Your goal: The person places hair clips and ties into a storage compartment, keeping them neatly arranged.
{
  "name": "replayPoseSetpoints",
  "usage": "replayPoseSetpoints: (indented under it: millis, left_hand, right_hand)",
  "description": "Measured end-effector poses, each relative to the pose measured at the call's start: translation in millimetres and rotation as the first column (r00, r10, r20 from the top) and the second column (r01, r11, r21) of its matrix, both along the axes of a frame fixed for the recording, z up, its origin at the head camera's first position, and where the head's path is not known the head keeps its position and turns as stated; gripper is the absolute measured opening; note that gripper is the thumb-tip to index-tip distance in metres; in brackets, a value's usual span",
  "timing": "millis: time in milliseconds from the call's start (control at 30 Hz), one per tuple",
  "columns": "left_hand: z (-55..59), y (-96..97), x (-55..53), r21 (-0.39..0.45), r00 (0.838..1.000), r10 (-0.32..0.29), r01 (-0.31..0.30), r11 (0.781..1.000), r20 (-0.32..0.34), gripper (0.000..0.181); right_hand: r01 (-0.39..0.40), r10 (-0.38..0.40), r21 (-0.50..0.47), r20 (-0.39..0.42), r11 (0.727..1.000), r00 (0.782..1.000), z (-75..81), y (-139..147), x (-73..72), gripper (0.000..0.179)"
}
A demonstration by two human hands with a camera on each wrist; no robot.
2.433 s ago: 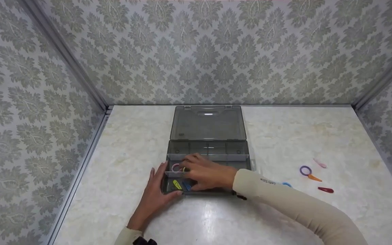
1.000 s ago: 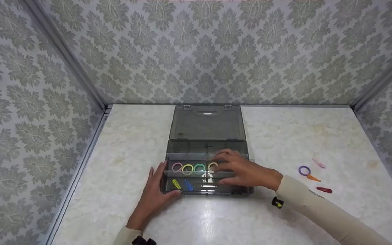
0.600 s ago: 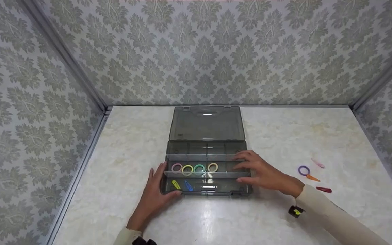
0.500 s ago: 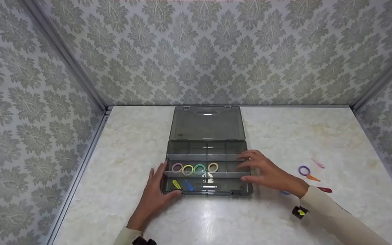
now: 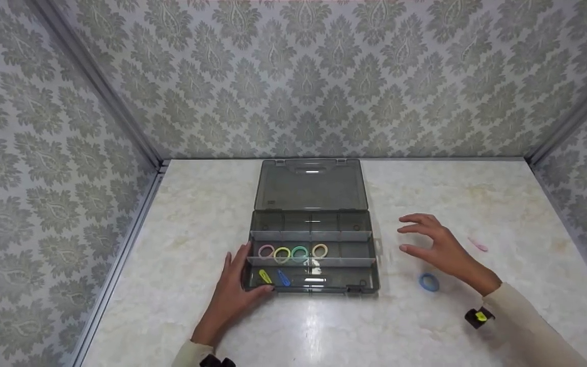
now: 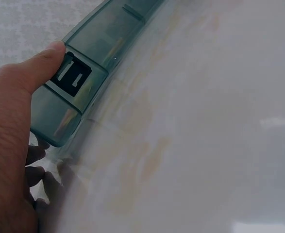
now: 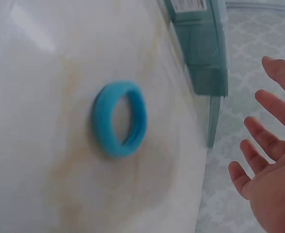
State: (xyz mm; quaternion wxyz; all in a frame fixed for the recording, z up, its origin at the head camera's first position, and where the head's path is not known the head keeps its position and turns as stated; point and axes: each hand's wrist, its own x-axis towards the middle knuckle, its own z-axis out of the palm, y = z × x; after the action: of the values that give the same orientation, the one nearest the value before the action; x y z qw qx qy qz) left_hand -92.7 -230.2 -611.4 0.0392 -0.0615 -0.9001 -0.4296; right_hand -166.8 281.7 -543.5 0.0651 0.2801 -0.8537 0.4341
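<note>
A smoky grey compartment box [image 5: 337,279] lies with its lid [image 5: 311,186] folded back. My left hand [image 5: 230,293] grips its front left corner, thumb on the front wall and fingers along the side. In the middle row lie pink, yellow, mint and peach hair ties [image 5: 313,251]. The front row holds a yellow snap hair clip [image 5: 265,276] and a blue one [image 5: 284,278]. Right of the box, my right hand [image 5: 444,250] hovers with fingers spread and nothing in them. A blue hair tie [image 7: 103,116] lies on the table near it.
A pale pink hair clip [image 5: 478,244] lies on the table beyond my right wrist. Thin dividers [image 5: 334,236] stand up across the box. Patterned walls [image 5: 314,76] enclose the table at the back and sides.
My right hand has moved out of the box to the right, leaving the peach hair tie inside. It now covers the purple hair tie, orange clip and red clip seen earlier; the left hand stays.
</note>
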Motion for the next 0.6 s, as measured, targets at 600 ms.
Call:
replayPoseSetpoints:
  millis: [600]
  left_hand:
    - [-0.6,-0.7,-1.6,-0.045,1.000,0.000,0.000,0.999,-0.013,0.120]
  right_hand:
    - [0.244,-0.249,0.092,0.049,0.965,0.967,-28.2,65.7,18.4,0.040]
